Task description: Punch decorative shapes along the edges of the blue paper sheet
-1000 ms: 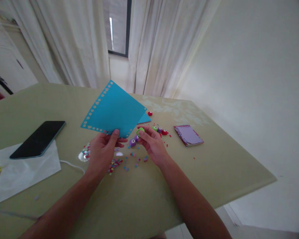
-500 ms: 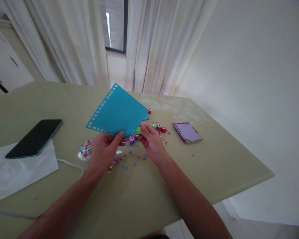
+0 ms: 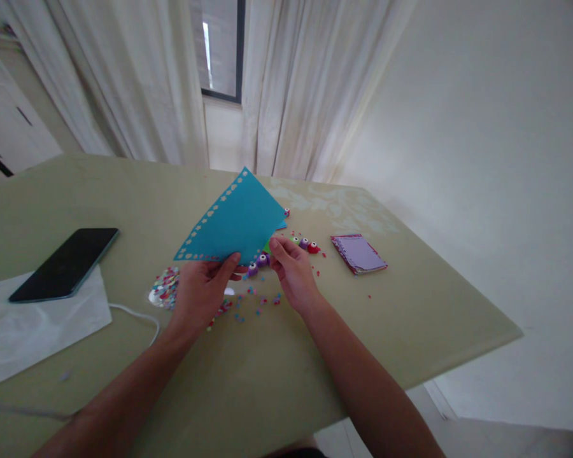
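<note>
My left hand [image 3: 203,286] pinches the lower edge of a blue sheet of paper [image 3: 239,219] between thumb and fingers. The sheet is tilted above the table, with small cut-out shapes along its left and lower edges. At its right lower edge, my right hand [image 3: 291,267] is closed on a green paper punch [image 3: 267,245], mostly hidden by fingers and paper. Purple punches [image 3: 258,262] with white eye shapes lie just below the sheet. Beyond my right hand are more punches, including a red punch [image 3: 314,247]. Tiny paper cut-outs [image 3: 251,291] are scattered under my hands.
A pile of colourful cut-outs [image 3: 165,287] lies left of my left hand. A stack of lilac and red paper [image 3: 360,253] is at the right. Farther left, a phone [image 3: 67,264] rests on a white sheet [image 3: 48,331], near a white cable [image 3: 138,313].
The blue sheet has shifted right and turned slightly, its top corner now farther right. Less of the green punch shows by my right fingers. Both hands keep their grip.
</note>
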Available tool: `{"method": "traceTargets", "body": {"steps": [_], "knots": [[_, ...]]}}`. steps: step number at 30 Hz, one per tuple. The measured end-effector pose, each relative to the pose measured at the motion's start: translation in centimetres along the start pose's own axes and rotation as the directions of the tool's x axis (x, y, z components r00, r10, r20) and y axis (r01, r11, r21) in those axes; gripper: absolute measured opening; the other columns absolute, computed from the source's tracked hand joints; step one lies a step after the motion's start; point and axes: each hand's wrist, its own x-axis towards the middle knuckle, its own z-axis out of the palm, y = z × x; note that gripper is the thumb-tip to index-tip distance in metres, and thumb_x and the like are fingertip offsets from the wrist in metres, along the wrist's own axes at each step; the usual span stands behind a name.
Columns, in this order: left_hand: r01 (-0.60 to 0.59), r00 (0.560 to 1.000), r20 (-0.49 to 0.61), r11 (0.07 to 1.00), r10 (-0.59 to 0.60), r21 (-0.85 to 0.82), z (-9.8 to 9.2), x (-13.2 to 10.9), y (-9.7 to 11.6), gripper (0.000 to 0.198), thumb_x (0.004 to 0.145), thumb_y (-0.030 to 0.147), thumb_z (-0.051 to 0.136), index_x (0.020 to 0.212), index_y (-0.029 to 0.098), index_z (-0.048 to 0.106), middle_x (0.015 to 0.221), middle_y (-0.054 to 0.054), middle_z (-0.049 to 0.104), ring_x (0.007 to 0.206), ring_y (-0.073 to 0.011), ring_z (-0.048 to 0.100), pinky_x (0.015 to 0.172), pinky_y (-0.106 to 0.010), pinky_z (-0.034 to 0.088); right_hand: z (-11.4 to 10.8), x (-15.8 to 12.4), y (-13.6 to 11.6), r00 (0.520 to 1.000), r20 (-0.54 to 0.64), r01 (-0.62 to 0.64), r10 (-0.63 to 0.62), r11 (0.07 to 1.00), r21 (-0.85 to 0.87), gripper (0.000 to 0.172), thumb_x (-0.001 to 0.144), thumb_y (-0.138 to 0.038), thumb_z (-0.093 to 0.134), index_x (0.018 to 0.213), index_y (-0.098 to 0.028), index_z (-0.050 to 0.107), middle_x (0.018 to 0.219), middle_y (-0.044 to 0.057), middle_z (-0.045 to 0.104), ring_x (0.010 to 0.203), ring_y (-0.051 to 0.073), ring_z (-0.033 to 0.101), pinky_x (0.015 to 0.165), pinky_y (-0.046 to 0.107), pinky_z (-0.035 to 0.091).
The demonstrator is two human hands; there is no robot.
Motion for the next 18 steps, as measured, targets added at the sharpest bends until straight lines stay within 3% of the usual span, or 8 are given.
{"method": "traceTargets", "body": {"steps": [18], "knots": [[0.001, 1.0, 0.024, 0.999, -0.002, 0.05, -0.2, 0.2, -1.1, 0.036, 0.085, 0.054, 0.075, 0.079, 0.02, 0.08, 0.077, -0.009, 0.084, 0.068, -0.0277, 0.08, 0.066, -0.037, 0.063, -0.2, 0.1, 0.2, 0.999, -0.011, -0.045, 0.045, 0.999, -0.028, 0.058, 0.065, -0.072, 0.093, 0.085, -0.021, 0.071, 0.073, -0.004, 0.063, 0.063, 0.012, 0.055, 0.061, 0.027, 0.043]]}}
